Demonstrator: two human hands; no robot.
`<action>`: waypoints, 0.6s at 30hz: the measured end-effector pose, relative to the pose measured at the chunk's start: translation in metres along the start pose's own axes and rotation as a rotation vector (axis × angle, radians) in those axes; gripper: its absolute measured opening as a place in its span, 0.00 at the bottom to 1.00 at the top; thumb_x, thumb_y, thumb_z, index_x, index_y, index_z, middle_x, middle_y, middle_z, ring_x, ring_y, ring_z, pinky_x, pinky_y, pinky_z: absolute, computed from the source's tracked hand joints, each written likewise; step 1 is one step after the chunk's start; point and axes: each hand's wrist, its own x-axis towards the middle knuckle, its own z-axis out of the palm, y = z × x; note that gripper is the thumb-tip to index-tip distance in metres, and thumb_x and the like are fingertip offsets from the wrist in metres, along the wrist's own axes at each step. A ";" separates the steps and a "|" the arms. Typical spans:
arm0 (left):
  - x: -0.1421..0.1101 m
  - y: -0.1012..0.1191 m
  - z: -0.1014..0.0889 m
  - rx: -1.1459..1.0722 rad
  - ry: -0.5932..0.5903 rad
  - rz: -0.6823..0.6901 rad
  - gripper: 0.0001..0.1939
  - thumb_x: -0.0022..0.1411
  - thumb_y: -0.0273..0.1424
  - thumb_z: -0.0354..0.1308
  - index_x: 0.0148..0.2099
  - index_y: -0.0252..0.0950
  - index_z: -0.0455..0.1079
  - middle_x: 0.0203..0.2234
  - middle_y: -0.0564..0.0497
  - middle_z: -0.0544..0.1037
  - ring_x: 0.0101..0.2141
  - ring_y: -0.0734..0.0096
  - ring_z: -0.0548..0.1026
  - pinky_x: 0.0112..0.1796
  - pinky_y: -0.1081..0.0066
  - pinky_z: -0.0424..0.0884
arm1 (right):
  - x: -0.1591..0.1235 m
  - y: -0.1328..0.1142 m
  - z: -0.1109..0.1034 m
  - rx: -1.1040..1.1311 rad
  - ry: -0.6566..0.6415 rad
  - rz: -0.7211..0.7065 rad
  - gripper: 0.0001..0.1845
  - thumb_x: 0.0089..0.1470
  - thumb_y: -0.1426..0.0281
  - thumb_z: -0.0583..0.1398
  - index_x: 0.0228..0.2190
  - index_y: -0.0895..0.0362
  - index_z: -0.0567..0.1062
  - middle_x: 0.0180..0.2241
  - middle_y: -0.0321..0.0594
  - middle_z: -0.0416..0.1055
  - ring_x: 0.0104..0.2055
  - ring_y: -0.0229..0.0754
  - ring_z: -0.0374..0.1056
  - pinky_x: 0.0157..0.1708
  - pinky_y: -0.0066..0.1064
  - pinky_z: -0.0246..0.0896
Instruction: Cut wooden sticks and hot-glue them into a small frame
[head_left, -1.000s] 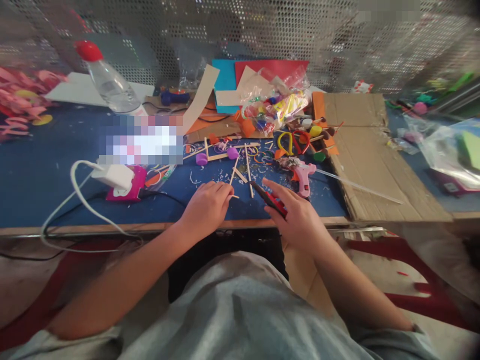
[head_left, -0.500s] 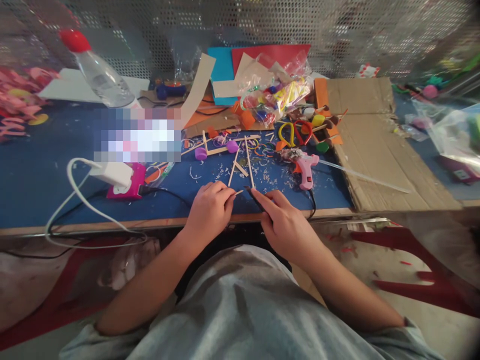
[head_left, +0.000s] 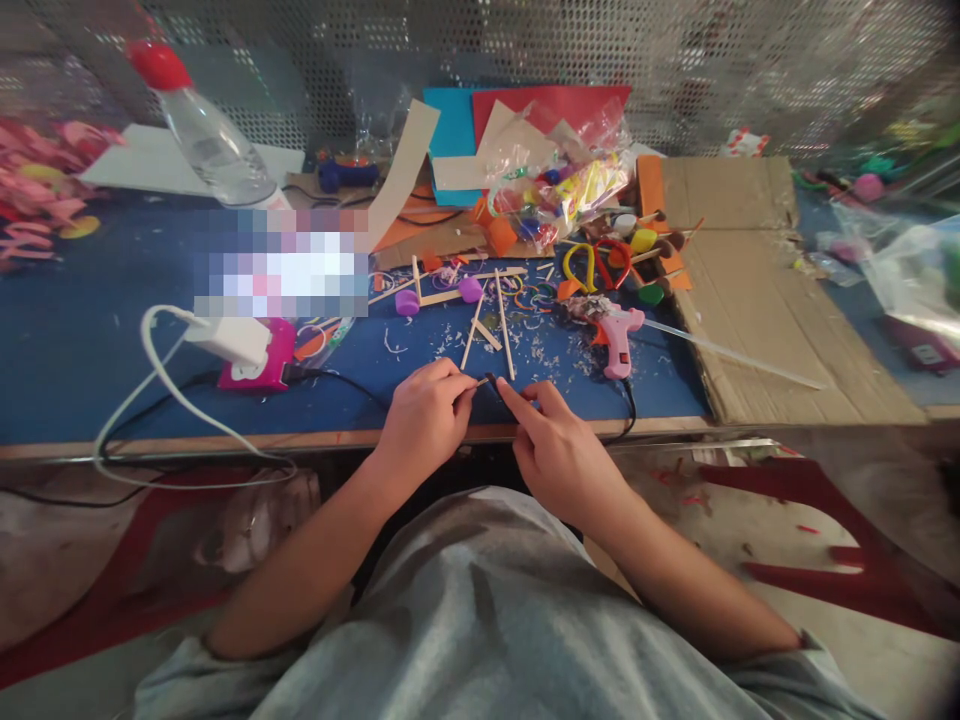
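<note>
Between the thumb and fingers of my left hand (head_left: 427,410) is a short thin wooden stick (head_left: 480,381), its tip pointing right. My right hand (head_left: 559,440) is closed on a slim dark craft knife (head_left: 493,381), forefinger laid along it; most of its handle is hidden by the fingers. The knife's tip meets or nearly meets the end of the stick. Just beyond my hands several wooden sticks (head_left: 504,325) lie on the blue table. A stick frame (head_left: 442,297) with purple caps (head_left: 407,302) sits farther back, among pale shavings.
A pink glue gun (head_left: 619,340) with a clear glue stick lies right of my hands, beside flattened cardboard (head_left: 795,330). At left are a pink power socket (head_left: 262,365), looping white cable and a bottle (head_left: 217,150). Plastic bags (head_left: 585,190) and coloured sheets (head_left: 551,100) lie behind.
The knife in my right hand has moved left, closing the gap to the stick's tip. My left hand keeps its pinch on the stick. The whole view has shifted slightly.
</note>
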 end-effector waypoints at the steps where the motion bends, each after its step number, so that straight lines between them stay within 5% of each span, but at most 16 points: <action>1: 0.000 0.000 0.000 0.000 0.000 -0.005 0.09 0.74 0.24 0.62 0.44 0.38 0.85 0.37 0.48 0.83 0.39 0.62 0.81 0.42 0.65 0.76 | 0.000 0.000 0.000 -0.009 0.002 -0.004 0.35 0.66 0.80 0.52 0.72 0.67 0.68 0.53 0.58 0.73 0.46 0.52 0.77 0.51 0.52 0.84; 18: 0.000 0.002 0.000 -0.002 -0.019 -0.034 0.11 0.74 0.25 0.61 0.43 0.38 0.85 0.35 0.48 0.80 0.37 0.63 0.80 0.40 0.65 0.73 | -0.001 -0.003 0.008 -0.088 0.016 -0.010 0.36 0.66 0.80 0.52 0.73 0.62 0.65 0.53 0.56 0.71 0.49 0.55 0.75 0.53 0.54 0.83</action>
